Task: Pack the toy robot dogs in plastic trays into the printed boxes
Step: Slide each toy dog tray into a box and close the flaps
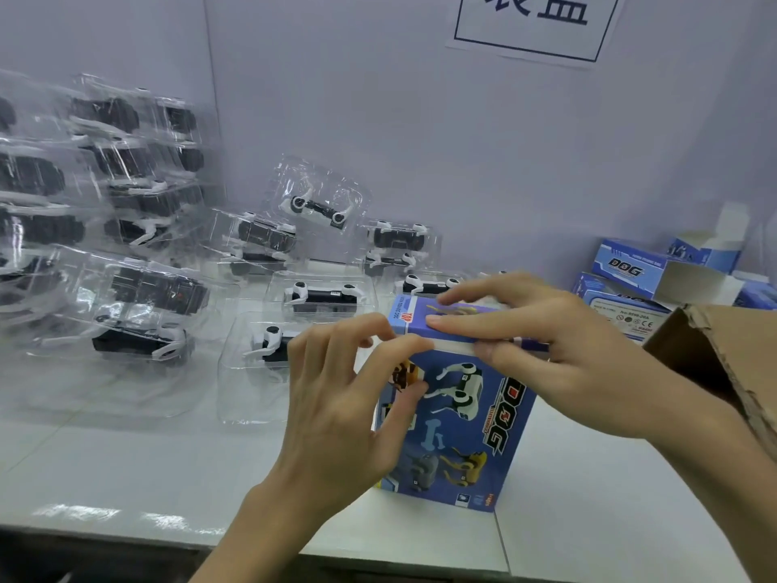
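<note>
Printed box (471, 414) stands upright on the counter (126, 456) btwn both hands, long axis vertical: R hand (546, 342) fingers straight, pressing its top, L hand (344, 393) fingers pinching the front top edge, so R looks nearer for closing.

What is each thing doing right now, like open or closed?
printed box, upright, top flap pressed down
left hand, pinches the box's top edge
right hand, straight fingers press the top flap
plastic trays, piled at left, dogs inside
spare boxes, lying at right, one end open
cardboard carton, open
</note>
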